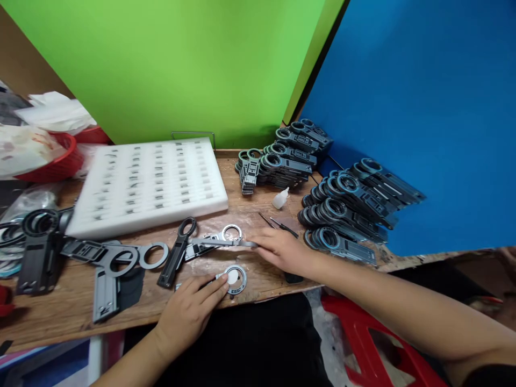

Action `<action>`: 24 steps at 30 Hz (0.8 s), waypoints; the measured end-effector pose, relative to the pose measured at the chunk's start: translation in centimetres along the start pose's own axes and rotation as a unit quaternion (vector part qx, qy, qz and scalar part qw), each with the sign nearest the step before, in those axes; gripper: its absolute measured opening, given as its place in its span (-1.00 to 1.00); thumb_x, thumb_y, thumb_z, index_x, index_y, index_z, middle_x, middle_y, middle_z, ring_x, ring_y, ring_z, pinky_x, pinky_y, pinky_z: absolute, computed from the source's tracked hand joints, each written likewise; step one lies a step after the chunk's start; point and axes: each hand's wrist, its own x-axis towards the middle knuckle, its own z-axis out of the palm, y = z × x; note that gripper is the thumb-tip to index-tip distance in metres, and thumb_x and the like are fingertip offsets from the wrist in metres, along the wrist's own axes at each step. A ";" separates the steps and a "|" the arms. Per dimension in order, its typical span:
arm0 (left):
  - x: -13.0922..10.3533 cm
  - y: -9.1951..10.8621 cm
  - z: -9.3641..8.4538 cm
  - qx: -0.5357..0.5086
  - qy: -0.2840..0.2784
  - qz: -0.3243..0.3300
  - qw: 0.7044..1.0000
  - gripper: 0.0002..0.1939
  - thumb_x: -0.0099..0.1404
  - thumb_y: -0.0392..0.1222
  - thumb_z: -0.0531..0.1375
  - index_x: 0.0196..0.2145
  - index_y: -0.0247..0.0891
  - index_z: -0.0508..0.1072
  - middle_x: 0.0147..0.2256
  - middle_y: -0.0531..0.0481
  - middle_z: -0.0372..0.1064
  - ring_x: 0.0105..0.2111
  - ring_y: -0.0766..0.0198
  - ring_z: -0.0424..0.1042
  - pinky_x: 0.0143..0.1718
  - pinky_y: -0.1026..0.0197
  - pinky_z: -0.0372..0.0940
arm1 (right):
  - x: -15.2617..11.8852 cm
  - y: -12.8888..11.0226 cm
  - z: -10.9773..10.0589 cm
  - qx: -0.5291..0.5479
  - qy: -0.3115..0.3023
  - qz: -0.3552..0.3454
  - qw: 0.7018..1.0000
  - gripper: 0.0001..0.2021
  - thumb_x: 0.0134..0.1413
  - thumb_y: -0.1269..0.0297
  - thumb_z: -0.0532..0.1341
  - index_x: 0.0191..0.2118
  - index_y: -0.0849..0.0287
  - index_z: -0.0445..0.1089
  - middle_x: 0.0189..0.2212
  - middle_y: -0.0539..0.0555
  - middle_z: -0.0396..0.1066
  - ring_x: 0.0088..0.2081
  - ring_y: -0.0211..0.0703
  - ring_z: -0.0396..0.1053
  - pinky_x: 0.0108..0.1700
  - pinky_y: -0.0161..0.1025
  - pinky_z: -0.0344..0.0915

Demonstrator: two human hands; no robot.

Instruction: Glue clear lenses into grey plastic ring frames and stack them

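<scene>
While the wooden table (72,317) holds a white foam block (151,185), dark piles of ringed parts (346,207) sit close to the right arm, so a bump could make them slide. The right hand (284,250), nearly closed, pinches one end of a grey piece (228,243). The left hand (191,306) covers some of a ringed plate (241,279) near the edge; its grip is hard to tell, and a push could drop the plate.

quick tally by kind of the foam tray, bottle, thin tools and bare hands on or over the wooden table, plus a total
flat white foam tray: 1
small white plastic bottle: 1
thin dark tools: 2
bare hands, left hand and right hand: 2
total: 6
</scene>
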 end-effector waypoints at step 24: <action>2.3 -0.2 -0.4 -0.017 -0.017 -0.022 0.999 -0.66 0.32 -0.32 0.00 0.03 -0.24 0.36 0.01 -0.11 0.39 -0.02 0.13 0.37 -0.03 0.03 0.32 | -2.8 1.9 1.5 0.607 0.057 0.406 0.681 -0.65 -0.18 0.05 0.37 -0.55 0.26 0.36 -0.64 -0.10 0.28 -0.67 -0.45 0.13 -0.55 -0.40 0.19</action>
